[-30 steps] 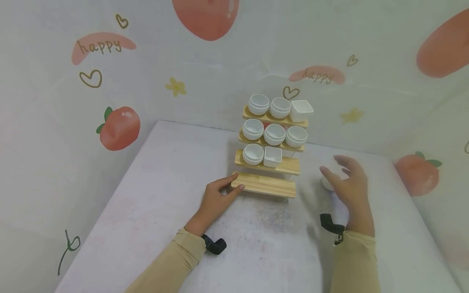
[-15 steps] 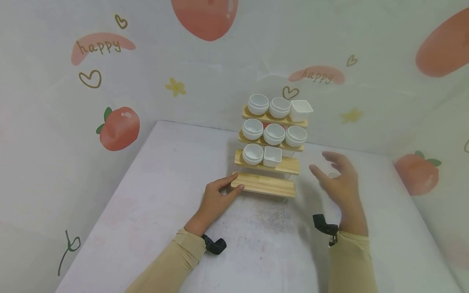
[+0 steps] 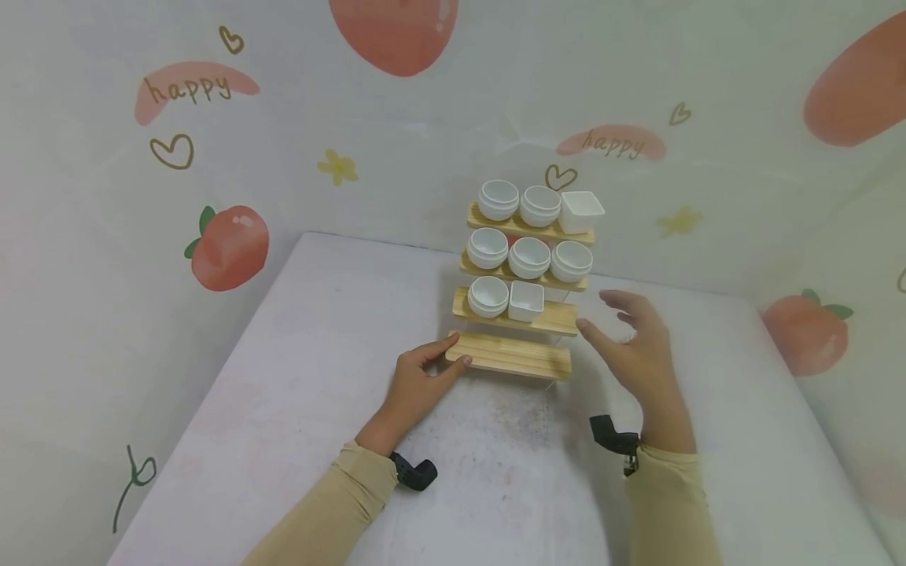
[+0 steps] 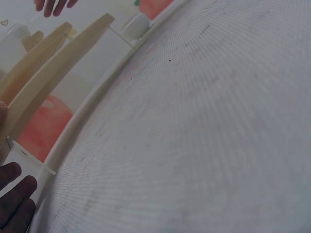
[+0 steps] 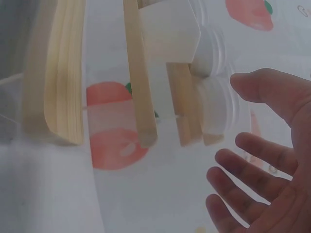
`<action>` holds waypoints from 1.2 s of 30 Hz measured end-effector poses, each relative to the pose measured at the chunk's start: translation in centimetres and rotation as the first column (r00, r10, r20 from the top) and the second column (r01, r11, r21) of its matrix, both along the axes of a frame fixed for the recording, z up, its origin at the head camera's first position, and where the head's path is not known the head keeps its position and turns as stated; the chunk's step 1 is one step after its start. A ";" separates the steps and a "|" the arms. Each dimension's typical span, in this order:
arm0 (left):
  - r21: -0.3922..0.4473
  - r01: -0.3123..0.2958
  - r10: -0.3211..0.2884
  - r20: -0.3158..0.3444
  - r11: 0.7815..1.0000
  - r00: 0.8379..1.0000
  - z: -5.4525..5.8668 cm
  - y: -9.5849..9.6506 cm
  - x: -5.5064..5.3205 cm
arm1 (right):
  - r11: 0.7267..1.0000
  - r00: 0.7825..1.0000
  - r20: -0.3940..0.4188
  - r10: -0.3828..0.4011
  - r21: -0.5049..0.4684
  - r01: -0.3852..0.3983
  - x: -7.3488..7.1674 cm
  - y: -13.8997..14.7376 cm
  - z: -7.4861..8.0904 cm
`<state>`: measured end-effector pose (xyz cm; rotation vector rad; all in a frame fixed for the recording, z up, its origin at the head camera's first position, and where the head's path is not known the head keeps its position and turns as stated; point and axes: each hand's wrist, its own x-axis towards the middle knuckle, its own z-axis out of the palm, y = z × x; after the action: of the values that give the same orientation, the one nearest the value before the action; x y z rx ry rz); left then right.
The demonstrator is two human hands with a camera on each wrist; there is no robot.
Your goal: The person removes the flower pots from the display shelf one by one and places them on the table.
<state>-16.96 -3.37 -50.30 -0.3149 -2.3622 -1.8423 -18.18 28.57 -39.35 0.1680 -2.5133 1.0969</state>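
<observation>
A stepped wooden display rack [image 3: 510, 355] stands on the table, with white cups on its upper three tiers. On the third tier down are a round cup [image 3: 487, 297] and a square cup [image 3: 527, 302] at the left, with bare wood to their right. My left hand [image 3: 423, 379] grips the left end of the lowest board between thumb and fingers. Just right of the third tier, my right hand [image 3: 637, 354] is held up with fingers spread and nothing in it. A white cup [image 4: 135, 26] sits on the table beyond the rack in the left wrist view, mostly hidden by my right hand in the head view.
Three round cups, including a middle one [image 3: 529, 258], fill the second tier. The top tier bears two round cups and a square cup [image 3: 581, 212]. A patterned wall sheet [image 3: 425, 141] rises close behind the rack. Thin clear supports show under the boards.
My right hand has moved left, from above the white cup at the right to beside the rack. My left hand keeps its grip and the cups on the rack have stayed put.
</observation>
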 end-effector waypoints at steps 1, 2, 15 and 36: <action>-0.001 0.000 0.000 -0.001 1.000 1.000 0.0 0.0 0.0 | 1.000 1.000 -0.007 0.008 -0.002 -0.008 0.0 -0.1 0.0; -0.001 0.000 0.000 -0.002 1.000 1.000 0.0 0.0 0.0 | 1.000 1.000 -0.014 0.017 -0.007 -0.017 0.0 -0.3 -0.1; 0.008 0.001 -0.001 -0.010 1.000 1.000 -0.2 0.0 -0.1 | 0.996 0.994 -0.060 0.087 -0.013 -0.088 -0.1 -1.7 -0.5; -0.002 0.006 -0.006 -0.001 1.000 1.000 0.1 0.0 -0.1 | 0.983 0.980 -0.097 0.173 -0.037 -0.177 -0.3 -3.0 -1.4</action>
<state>-17.03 -3.39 -50.18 -0.3239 -2.3653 -1.8417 -18.47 25.52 -40.72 0.4253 -2.4247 1.1839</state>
